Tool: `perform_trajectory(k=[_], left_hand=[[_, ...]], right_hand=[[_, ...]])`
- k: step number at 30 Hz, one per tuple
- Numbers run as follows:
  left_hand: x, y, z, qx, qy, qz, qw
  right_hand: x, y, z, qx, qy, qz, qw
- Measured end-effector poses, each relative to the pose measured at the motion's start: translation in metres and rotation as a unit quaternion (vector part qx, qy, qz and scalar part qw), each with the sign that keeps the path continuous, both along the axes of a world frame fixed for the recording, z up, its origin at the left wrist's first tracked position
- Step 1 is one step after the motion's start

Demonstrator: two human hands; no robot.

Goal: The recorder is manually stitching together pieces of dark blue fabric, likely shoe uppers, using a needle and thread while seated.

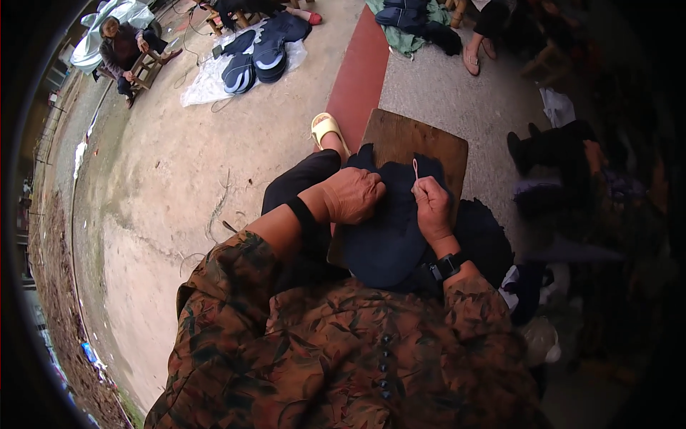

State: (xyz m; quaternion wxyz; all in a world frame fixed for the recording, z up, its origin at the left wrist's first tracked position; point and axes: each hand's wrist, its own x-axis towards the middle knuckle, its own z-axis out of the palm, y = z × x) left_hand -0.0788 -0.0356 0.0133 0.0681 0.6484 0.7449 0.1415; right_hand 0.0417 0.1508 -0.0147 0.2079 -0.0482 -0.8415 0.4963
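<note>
A dark navy cloth piece (386,247) with a rounded near end lies across my lap, over a brown wooden board (413,139). My left hand (355,194) is closed in a fist at the left part of the cloth; what its fingers hold is hidden. My right hand (432,206) rests over the right part, fingers closed round a thin pinkish tool with a narrow loop (415,166) at its upper end. The loop stands up above the fist. Any thread between the hands is too small to make out.
More dark cloth (484,232) lies by my right forearm. Dark padded pieces (270,61) sit on a clear plastic sheet (207,89) on the concrete. A seated person (127,50) is at far left; other people sit far right. A red strip (361,61) crosses the floor.
</note>
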Motion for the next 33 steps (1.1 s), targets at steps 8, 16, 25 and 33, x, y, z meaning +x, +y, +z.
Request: perform_trajectory(k=[8,16,25,33], left_hand=[[0.001,-0.005,-0.003,0.035,-0.062,0.021,0.997],[0.044,-0.022,0.002,0.263,-0.474,0.249,0.802],[0.092,-0.015,-0.008,0.313,-0.618,0.235,0.682],[0.088,-0.024,-0.03,0.272,-0.479,0.344,0.76]], right_hand=[[0.002,0.001,-0.002,0.016,0.008,-0.009,1.0],[0.002,-0.003,0.014,0.003,0.045,0.035,0.998],[0.062,-0.022,0.022,-0.003,-0.023,0.001,1.0],[0.079,0.001,-0.007,-0.143,-0.175,-0.172,0.959]])
